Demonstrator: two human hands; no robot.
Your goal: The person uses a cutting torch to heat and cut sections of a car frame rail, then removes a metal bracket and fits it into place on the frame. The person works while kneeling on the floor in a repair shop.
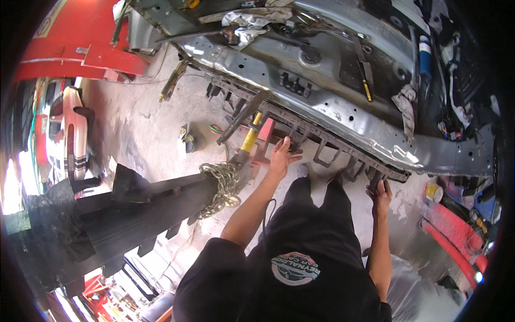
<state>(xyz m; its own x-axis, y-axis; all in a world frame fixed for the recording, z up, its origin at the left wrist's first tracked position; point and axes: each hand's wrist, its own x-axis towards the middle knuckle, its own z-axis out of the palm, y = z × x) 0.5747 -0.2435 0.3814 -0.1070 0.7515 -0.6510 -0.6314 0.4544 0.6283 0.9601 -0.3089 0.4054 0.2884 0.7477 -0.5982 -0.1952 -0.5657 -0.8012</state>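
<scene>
A long black plastic bumper bracket (327, 138) with open loops along its lower side runs beneath the edge of a bare grey metal car body panel (332, 102). My right hand (381, 197) is closed around a dark tab near the bracket's right end, its fingers partly hidden behind it. Farther left, my left hand (281, 156) is raised just below the bracket with its fingers apart; one fingertip comes close to a loop, and I cannot tell whether it touches. How the bracket meets the panel is mostly hidden.
Left of me, a thick black beam (145, 201) carries a wrapped metal chain (221, 188) and a yellow bar (251, 134). Tools and crumpled cloth (249, 27) lie on the bodywork. A red frame (80, 59) stands far left, red tubes (448, 247) at right.
</scene>
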